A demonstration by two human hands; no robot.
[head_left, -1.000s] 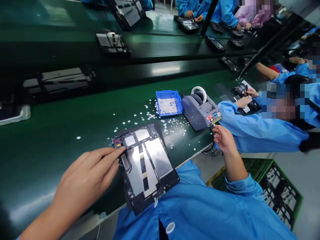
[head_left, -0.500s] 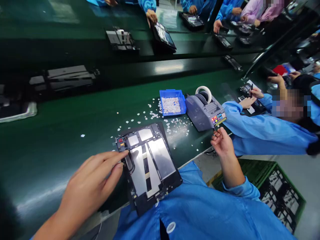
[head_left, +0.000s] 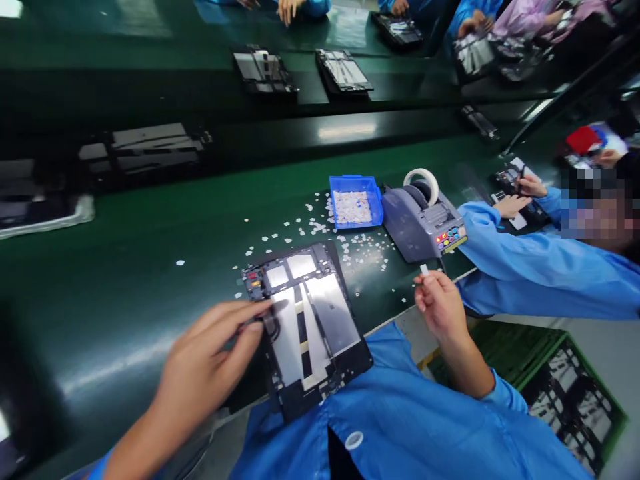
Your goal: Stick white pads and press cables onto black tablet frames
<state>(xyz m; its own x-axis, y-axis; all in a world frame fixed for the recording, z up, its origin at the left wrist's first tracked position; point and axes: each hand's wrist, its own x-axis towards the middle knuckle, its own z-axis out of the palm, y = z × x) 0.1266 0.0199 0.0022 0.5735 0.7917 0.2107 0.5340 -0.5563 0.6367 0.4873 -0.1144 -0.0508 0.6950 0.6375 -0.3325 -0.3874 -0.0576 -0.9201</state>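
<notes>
An opened tablet with bare silver battery cells lies tilted at the bench's near edge, against my blue smock. My left hand grips its left edge, index fingertip on top beside a thin black cable and thumb close to it. The other left fingers are partly hidden. A small white piece of tape is pinched between the thumb and fingers of my right hand. That hand is just below the front of a grey tape dispenser, which carries a roll of white tape.
A blue tray holds many small white scraps; more scraps are scattered around it. Other opened tablets lie across the dark green bench. A co-worker's sleeve reaches in at right, above a green crate holding tablet parts.
My right hand has drawn slightly away from the dispenser, with white tape now showing in its fingers. My left hand stays on the tablet. Across the bench, a co-worker's hand has let go of a tablet.
</notes>
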